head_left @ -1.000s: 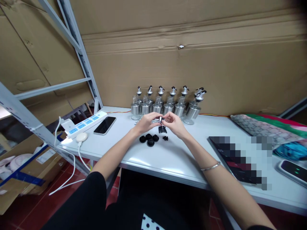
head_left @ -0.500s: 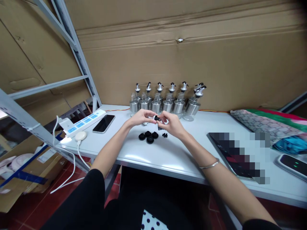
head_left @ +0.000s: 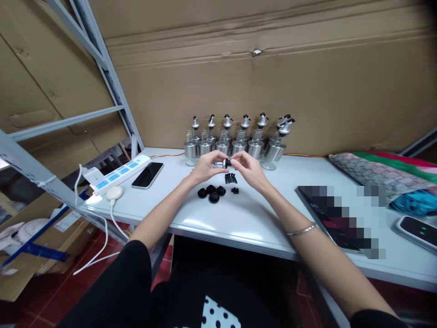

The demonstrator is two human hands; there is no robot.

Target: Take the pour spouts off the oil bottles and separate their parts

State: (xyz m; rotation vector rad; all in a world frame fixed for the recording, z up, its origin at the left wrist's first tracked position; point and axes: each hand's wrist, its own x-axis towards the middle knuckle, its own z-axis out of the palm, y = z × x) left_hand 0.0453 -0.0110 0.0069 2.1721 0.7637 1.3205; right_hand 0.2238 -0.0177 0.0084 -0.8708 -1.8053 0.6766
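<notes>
Between both hands, above the table, is a small pourer spout [head_left: 225, 163] with a silvery-white body and a black end. My left hand [head_left: 205, 168] is closed around its pale body. My right hand [head_left: 251, 169] pinches the black end with thumb and fingertips; the fingers partly hide it. Below the hands lie several short black levers [head_left: 231, 178] in a row, a cluster of tiny black pieces [head_left: 235, 191], and several round black ribbed stoppers [head_left: 213, 197]. Behind the hands stand glass bottles with steel sleeves [head_left: 222, 148], the front row mostly open-necked, the back row topped with pourers [head_left: 245, 121].
At the left lie a phone [head_left: 148, 175], a white power strip [head_left: 119, 175] and a round white charger [head_left: 115, 193] with a cable. To the right are a dark, partly pixelated flat item [head_left: 321, 214], a patterned bag [head_left: 368, 177] and another black-topped device [head_left: 418, 232]. Cardboard [head_left: 205, 86] backs the table.
Both hands have shifted slightly up and right with the pourer spout. My right hand has drawn back from its black end, and the row of levers shows more fully.
</notes>
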